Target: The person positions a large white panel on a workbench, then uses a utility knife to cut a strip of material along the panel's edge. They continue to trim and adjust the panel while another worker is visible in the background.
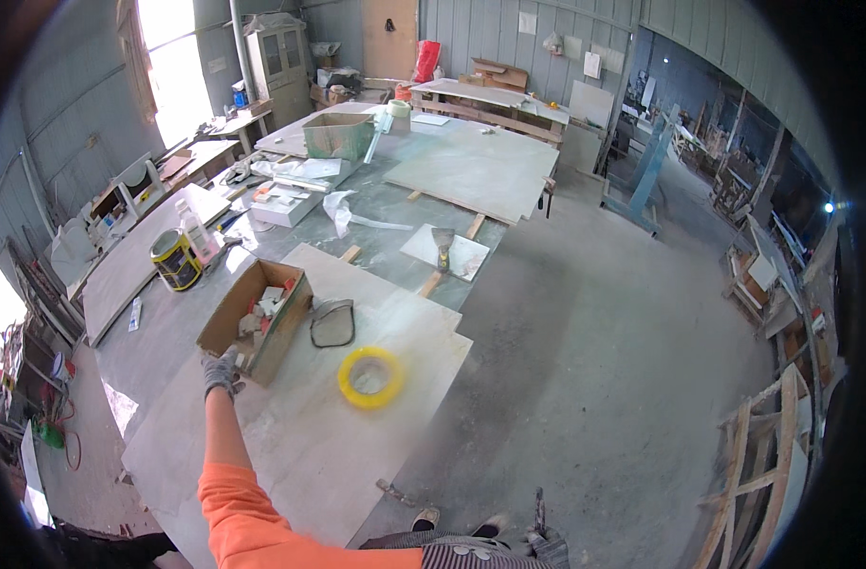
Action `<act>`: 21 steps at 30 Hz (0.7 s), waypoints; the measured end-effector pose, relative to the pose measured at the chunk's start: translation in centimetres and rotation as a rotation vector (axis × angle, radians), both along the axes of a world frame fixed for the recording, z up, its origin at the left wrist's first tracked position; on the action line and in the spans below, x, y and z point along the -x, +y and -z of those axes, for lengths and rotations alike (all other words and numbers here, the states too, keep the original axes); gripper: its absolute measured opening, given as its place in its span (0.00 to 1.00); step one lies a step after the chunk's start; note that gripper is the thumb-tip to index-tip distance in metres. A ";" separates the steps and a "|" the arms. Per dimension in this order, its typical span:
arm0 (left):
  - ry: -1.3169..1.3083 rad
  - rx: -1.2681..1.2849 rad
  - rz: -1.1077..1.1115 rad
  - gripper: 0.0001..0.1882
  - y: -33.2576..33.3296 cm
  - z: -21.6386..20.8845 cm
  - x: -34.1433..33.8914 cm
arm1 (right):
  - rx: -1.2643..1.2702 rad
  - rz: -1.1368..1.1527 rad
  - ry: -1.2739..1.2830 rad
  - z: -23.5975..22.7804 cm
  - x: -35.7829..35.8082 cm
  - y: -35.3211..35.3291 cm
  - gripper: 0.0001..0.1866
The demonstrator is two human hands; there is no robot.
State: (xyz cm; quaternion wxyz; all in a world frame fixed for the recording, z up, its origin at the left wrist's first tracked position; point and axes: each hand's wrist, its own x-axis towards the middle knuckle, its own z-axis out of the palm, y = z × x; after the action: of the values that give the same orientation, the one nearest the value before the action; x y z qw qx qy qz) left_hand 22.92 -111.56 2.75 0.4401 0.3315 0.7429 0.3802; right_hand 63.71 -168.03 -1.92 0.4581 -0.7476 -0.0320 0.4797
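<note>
My left hand [221,372], in a grey glove, has its fingers over the near end of an open brown box [295,318]. Small white pieces and something red lie inside this box. Low in the view, my right hand [548,548], also gloved, is closed beside the table; a slim dark thing [539,510] sticks up from it, its kind unclear. A roll of yellow tape [384,394] lies on the pale slab [333,455], right of the box. Between them is a dark-rimmed flat piece [332,324].
A scraper [442,248] rests on a small white tile [471,254] farther back. A yellow-black can [175,261] and a clear bottle [196,232] stand left. A green bin [338,137] sits at the back; a wooden frame [760,479] stands lower right.
</note>
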 end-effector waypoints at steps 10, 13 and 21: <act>-0.588 -0.246 -0.088 0.17 -3.7 -0.3 -3.2 | -0.138 -0.210 0.166 1.9 -14.9 9.1 0.11; -0.736 -0.306 -0.037 0.23 -6.9 -4.2 -8.7 | -0.053 -0.299 0.027 0.8 -22.2 10.8 0.11; -0.979 -0.257 0.071 0.27 -8.6 -8.8 -31.3 | -0.252 -0.182 -0.002 1.3 -39.2 14.8 0.12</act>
State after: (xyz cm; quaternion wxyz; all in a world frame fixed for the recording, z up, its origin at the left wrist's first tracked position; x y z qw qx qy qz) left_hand 54.26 -120.11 11.53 0.7051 0.1911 0.3849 0.5640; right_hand 102.90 -153.24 -3.22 0.5029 -0.6788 -0.1600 0.5106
